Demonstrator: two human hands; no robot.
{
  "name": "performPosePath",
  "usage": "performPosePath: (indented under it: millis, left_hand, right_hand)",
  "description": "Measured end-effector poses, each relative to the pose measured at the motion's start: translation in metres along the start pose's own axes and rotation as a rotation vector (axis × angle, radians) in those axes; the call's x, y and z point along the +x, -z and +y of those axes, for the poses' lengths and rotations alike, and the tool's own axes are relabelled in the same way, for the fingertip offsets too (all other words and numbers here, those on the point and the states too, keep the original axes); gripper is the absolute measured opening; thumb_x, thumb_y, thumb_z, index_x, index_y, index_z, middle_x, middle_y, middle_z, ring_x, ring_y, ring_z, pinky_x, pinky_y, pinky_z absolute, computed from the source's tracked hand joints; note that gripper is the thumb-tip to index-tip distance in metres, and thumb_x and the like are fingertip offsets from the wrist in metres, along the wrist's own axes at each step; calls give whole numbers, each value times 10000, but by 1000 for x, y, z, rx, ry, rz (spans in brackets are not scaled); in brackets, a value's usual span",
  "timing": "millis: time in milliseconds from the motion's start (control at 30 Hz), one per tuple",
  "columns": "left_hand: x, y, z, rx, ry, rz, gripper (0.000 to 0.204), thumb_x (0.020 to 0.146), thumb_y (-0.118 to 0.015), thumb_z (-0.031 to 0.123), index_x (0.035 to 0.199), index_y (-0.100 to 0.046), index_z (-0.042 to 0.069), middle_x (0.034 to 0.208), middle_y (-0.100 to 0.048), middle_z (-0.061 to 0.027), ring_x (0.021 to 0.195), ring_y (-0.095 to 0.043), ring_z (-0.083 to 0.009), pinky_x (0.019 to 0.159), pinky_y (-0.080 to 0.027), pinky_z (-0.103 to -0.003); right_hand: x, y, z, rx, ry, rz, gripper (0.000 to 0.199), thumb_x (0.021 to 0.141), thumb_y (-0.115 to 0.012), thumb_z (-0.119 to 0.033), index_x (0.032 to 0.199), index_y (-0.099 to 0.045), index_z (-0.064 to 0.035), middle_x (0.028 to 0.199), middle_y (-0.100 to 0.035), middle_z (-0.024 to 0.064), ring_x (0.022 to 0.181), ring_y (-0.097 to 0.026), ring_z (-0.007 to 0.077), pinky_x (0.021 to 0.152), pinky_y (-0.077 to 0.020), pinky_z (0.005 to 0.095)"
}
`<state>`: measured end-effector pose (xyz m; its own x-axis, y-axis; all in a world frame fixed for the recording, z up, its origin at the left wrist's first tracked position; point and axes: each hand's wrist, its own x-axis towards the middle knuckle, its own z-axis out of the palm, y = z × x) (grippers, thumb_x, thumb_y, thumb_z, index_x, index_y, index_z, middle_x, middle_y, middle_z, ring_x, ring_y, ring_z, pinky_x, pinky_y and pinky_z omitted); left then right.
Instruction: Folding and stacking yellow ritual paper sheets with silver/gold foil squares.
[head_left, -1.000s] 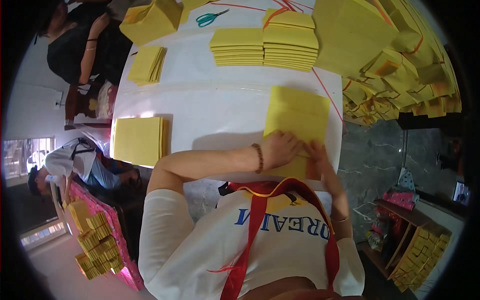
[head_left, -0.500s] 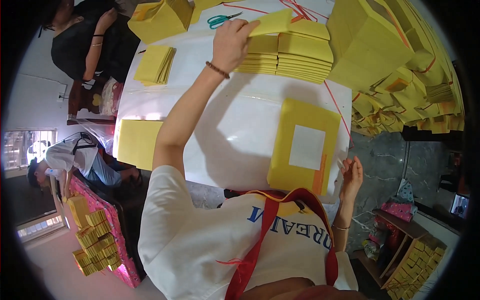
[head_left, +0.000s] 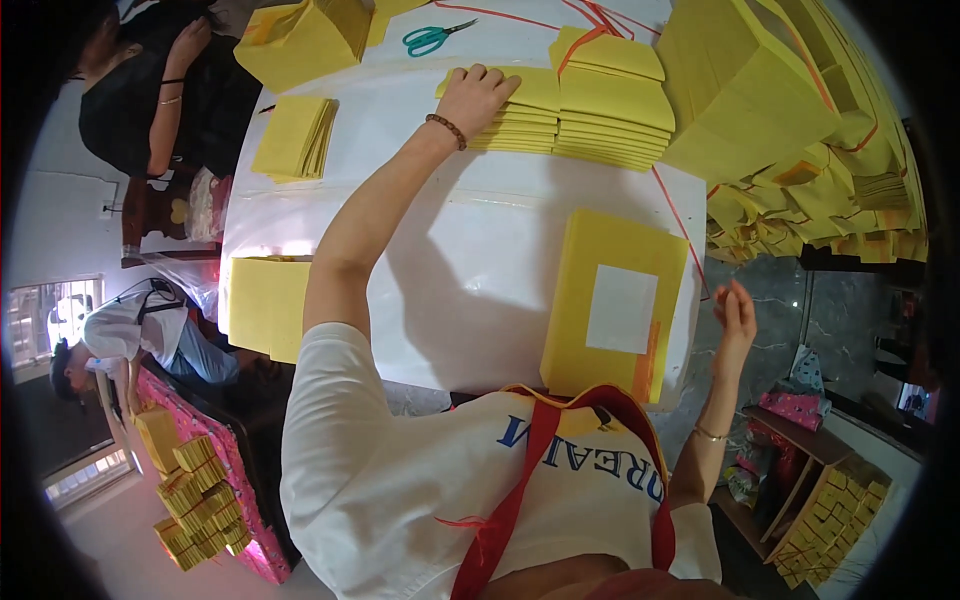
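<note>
— Fingers first?
— Left hand (head_left: 478, 95) lies spread flat on the yellow paper stack (head_left: 520, 112) far across the table (head_left: 470, 260); right hand (head_left: 737, 310) hangs open, empty.
— Progress?
— One labelled bundle (head_left: 612, 300) looks wrapped near the body; many stacks remain.

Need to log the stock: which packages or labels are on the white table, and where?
Flat yellow packet: near edge, white rectangular label, orange strip.
Yellow paper stacks: far side, left hand resting on them.
Small yellow stack: far left.
Large yellow bundles: right, red string.
</note>
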<state>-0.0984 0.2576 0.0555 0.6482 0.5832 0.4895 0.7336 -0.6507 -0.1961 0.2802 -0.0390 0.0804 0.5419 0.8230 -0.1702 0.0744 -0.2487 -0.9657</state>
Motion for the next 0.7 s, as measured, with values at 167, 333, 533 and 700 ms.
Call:
performPosePath:
  millis: [167, 333, 533, 700]
  left_hand:
    - [-13, -8, 8, 89, 36, -312, 378, 789, -495, 154, 1167, -506, 154, 1001, -550, -20, 921, -507, -215, 730, -398, -393]
    - [-8, 10, 23, -65, 161, -428, 376, 808, -487, 169, 1178, -513, 100, 1096, -554, -69, 1022, -503, -263, 843, -417, -409]
    - [-34, -21, -31, -998, 624, -131, 264, 771, -559, 138, 1021, -618, 80, 1049, -604, -109, 976, -563, -277, 854, -431, -360]
    - [-48, -25, -23, -1069, 1398, -249, 655, 661, -737, 369, 1068, -524, -98, 1014, -595, -185, 896, -591, -292, 702, -500, -344]
  right_hand:
    - [41, -74, -46, -37, 263, -370, 281, 889, -535, -135, 1130, -537, 9, 993, -606, 71, 913, -561, 120, 818, -416, 233]
    - [61, -185, -70, -463, 742, -689, 370, 863, -445, -5, 1233, -450, -26, 1239, -475, 122, 996, -557, 200, 827, -449, 275]
    - [77, -293, -33, -894, 826, -551, 473, 795, -468, -71, 1263, -398, -72, 1311, -379, 169, 951, -564, 379, 785, -490, 427]
    - [78, -293, -30, -1078, 832, -546, 415, 763, -467, -86, 1174, -433, -48, 1247, -425, 156, 802, -614, 358, 674, -506, 460]
